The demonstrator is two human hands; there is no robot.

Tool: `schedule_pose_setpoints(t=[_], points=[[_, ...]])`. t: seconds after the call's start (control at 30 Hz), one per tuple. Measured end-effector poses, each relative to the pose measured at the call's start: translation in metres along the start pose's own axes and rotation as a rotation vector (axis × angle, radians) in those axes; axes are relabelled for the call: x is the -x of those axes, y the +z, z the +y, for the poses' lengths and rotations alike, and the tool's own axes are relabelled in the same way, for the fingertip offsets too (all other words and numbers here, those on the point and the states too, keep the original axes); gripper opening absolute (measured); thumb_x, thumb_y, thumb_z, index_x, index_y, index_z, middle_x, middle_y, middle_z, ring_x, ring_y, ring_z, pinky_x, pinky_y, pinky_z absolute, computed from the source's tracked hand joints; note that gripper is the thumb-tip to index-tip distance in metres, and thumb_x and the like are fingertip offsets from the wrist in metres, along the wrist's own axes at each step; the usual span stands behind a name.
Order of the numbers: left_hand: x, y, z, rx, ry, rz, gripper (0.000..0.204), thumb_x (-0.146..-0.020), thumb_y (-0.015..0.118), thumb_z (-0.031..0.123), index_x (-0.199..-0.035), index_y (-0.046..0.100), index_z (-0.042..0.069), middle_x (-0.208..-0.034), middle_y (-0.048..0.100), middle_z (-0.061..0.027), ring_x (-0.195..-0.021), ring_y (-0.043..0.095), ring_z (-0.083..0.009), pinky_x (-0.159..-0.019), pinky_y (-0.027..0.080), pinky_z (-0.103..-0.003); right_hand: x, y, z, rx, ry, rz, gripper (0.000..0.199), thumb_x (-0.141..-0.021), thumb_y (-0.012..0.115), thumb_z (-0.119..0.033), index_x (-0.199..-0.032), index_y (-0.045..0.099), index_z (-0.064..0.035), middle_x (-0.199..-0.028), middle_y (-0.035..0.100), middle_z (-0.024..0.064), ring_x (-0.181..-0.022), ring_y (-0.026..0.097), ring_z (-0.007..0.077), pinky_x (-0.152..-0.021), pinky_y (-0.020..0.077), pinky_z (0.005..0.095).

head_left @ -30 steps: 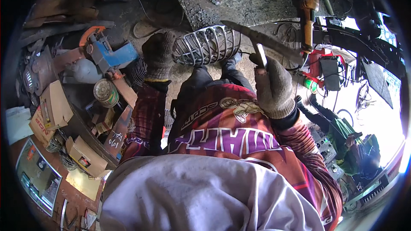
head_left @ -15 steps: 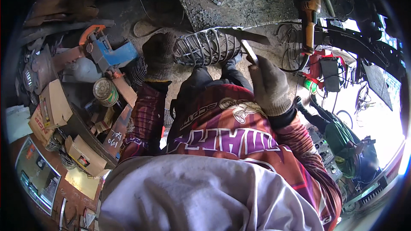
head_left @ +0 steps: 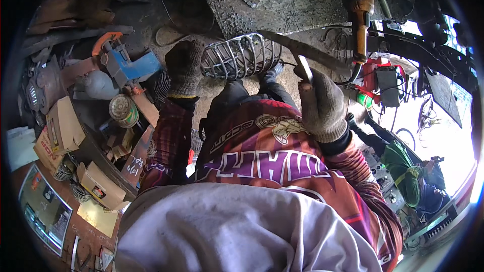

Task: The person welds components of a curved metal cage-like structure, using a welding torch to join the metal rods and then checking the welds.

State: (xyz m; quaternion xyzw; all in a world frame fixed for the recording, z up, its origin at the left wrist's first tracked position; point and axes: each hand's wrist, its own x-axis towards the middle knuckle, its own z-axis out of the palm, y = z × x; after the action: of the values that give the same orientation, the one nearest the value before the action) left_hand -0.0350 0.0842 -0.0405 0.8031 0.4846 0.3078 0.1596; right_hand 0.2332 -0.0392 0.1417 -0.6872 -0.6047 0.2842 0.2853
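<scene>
My left hand (head_left: 184,68), in a dark knitted glove, is closed at the left end of a metal-rod cage (head_left: 241,56); its fingertips are hidden. The cage is long and rounded, with curved ribs, and is held in front of my legs by the workbench edge. My right hand (head_left: 324,106), also gloved, is closed around the pale metal handle of a hammer-like tool (head_left: 305,68). The tool's long, dark, tapering head lies crosswise, its left tip over or close to the cage's upper rim. Whether it touches the cage I cannot tell.
A rough metal workbench (head_left: 262,7) stands ahead, with an orange-handled power tool (head_left: 362,5) at its right. On the left are a blue machine part (head_left: 138,65), a can (head_left: 123,110) and cardboard boxes (head_left: 65,126). Another person (head_left: 411,171) is at the right.
My right hand has moved slightly down and right, and the tool's head has swung downward at its right end. The cage has shifted slightly left with my left hand.
</scene>
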Motion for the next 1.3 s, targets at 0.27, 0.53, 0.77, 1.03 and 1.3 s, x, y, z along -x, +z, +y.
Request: schedule_pose_setpoints(t=[0.27, 0.53, 0.77, 1.03, 1.3], points=[[0.000, -0.001, 0.008, 0.216, -0.083, 0.109, 0.027, -0.088, 0.065, 0.027, -0.072, 0.066, 0.005, -0.060, 0.061, -0.0084, -0.056, 0.060, -0.0257, -0.054, 0.045, -0.038, -0.003, 0.005, 0.003, -0.006, 0.093, -0.033, 0.024, -0.096, 0.052, -0.016, -0.111, 0.062, 0.0000, -0.082, 0.064, 0.0184, -0.072, 0.065, 0.0290, -0.066, 0.0487, 0.0343], [-0.008, -0.007, 0.005, 0.062, 0.040, 0.089, 0.035, -0.089, 0.064, 0.034, -0.072, 0.065, 0.004, -0.061, 0.063, -0.0090, -0.057, 0.062, -0.0231, -0.054, 0.046, -0.035, -0.003, 0.005, 0.006, 0.049, 0.078, -0.076, 0.025, -0.095, 0.053, -0.021, -0.110, 0.060, -0.0026, -0.078, 0.065, 0.0160, -0.072, 0.066, 0.0344, -0.062, 0.0504, 0.0410], [-0.014, -0.019, 0.019, 0.357, -0.273, -0.032, 0.037, -0.090, 0.062, 0.036, -0.071, 0.065, 0.005, -0.060, 0.062, -0.0086, -0.057, 0.063, -0.0233, -0.054, 0.046, -0.035, -0.004, 0.006, 0.007, 0.123, 0.055, -0.093, 0.020, -0.093, 0.055, -0.016, -0.106, 0.061, -0.0031, -0.076, 0.064, 0.0172, -0.072, 0.066, 0.0344, -0.062, 0.0507, 0.0414], [-0.003, -0.003, 0.005, 0.217, -0.086, 0.124, 0.036, -0.090, 0.062, 0.036, -0.071, 0.065, 0.005, -0.061, 0.063, -0.0076, -0.058, 0.063, -0.0218, -0.054, 0.047, -0.034, -0.006, 0.001, 0.005, 0.139, 0.024, -0.079, 0.022, -0.095, 0.055, -0.022, -0.105, 0.061, -0.0026, -0.080, 0.065, 0.0181, -0.074, 0.065, 0.0369, -0.063, 0.0508, 0.0414], [-0.003, -0.009, 0.006, 0.111, -0.035, 0.083, 0.030, -0.088, 0.065, 0.031, -0.076, 0.066, 0.004, -0.064, 0.064, -0.0084, -0.060, 0.064, -0.0208, -0.056, 0.048, -0.035, -0.007, 0.002, 0.009, 0.007, -0.142, 0.007, 0.024, -0.095, 0.052, -0.013, -0.113, 0.061, 0.0001, -0.085, 0.066, 0.0186, -0.076, 0.067, 0.0306, -0.068, 0.0506, 0.0354]])
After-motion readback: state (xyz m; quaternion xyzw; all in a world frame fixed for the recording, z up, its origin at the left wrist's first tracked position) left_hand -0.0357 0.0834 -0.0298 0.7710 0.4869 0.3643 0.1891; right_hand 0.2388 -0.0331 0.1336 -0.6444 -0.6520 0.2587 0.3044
